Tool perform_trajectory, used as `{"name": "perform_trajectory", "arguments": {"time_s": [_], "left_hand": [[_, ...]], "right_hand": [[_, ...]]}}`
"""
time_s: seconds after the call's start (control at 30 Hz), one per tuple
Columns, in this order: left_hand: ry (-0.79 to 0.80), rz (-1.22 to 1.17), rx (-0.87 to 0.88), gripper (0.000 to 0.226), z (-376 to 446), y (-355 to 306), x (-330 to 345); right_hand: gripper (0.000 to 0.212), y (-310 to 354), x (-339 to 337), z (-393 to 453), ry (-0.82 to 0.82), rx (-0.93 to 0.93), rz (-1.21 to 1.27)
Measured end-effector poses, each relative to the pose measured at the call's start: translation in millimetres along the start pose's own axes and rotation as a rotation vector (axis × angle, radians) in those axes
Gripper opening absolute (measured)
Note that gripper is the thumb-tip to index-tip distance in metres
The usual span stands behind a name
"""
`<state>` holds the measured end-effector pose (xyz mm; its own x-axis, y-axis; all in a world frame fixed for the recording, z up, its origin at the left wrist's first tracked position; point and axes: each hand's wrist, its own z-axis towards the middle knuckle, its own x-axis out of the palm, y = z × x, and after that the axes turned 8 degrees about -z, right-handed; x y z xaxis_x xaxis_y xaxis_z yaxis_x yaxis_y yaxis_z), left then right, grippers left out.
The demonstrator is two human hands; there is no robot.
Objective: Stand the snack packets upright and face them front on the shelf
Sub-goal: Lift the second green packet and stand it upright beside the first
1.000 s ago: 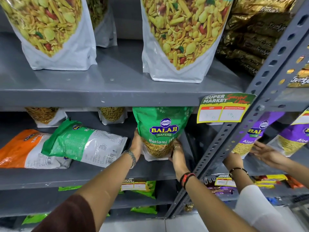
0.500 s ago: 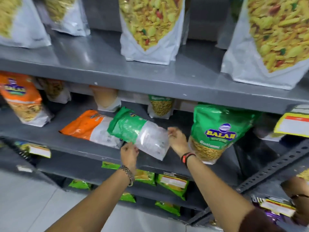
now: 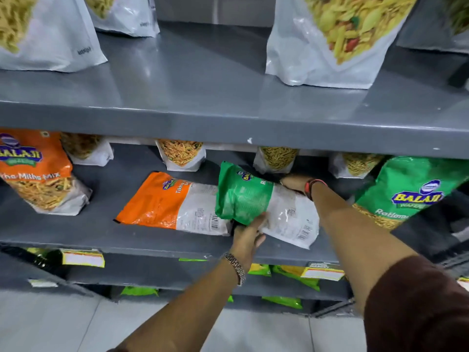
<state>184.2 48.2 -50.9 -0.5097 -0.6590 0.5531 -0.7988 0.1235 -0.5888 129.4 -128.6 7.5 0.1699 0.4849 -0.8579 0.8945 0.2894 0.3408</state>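
Both hands on the green packet [image 3: 243,196], which lies on its side, back face up, on the middle shelf [image 3: 162,243], its left end overlapping the orange packet [image 3: 162,201] lying flat beside it. Left hand [image 3: 247,236] grips the near edge from below, fingers [image 3: 258,219] curled onto the packet. Right hand [image 3: 294,182] reaches over the far edge; its fingers are hidden behind the packet, grip cannot be told. Second green packet [image 3: 408,191] stands upright, front out, to the right. Another orange packet [image 3: 35,171] stands upright at far left. Smaller packets stand along the back of the shelf. White pouches on the upper shelf [image 3: 215,85].
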Motion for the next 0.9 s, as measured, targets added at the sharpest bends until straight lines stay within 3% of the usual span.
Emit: {"name": "perform_trajectory", "arguments": {"time_s": [0.07,0.13,0.27,0.37,0.43,0.7,0.83,0.9], "left_hand": [[0.001,0.039,0.053,0.040,-4.6,-2.9,-2.4],[0.018,0.038,0.122,0.048,-4.2,-2.9,-0.9],[-0.045,0.185,0.328,0.051,-5.6,-16.8,3.8],[0.050,0.266,0.462,0.048,-1.8,-41.1,11.2],[0.107,0.340,0.506,0.039,0.0,-60.9,23.8],[0.146,0.565,0.517,0.037,18.8,-73.7,31.9],[0.007,0.587,0.490,0.054,17.0,-59.2,20.4],[-0.046,0.551,0.431,0.044,7.7,-53.6,18.8]], "right_hand": [[0.030,-3.3,-1.2,-7.7,-0.012,0.021,-0.012],[0.010,-9.4,-1.0,-19.7,-0.019,0.047,0.076],[0.023,-30.7,1.3,-40.0,-0.183,0.060,0.456],[0.044,-40.4,4.3,-53.6,-0.251,0.066,0.771],[0.046,-42.3,2.4,-60.9,-0.319,0.025,0.849],[0.046,-65.2,43.6,-44.7,-0.413,0.007,0.862],[0.044,-79.5,55.9,-47.1,-0.335,0.022,0.942],[0.036,-82.3,51.0,-48.6,-0.297,0.037,1.032]]}}
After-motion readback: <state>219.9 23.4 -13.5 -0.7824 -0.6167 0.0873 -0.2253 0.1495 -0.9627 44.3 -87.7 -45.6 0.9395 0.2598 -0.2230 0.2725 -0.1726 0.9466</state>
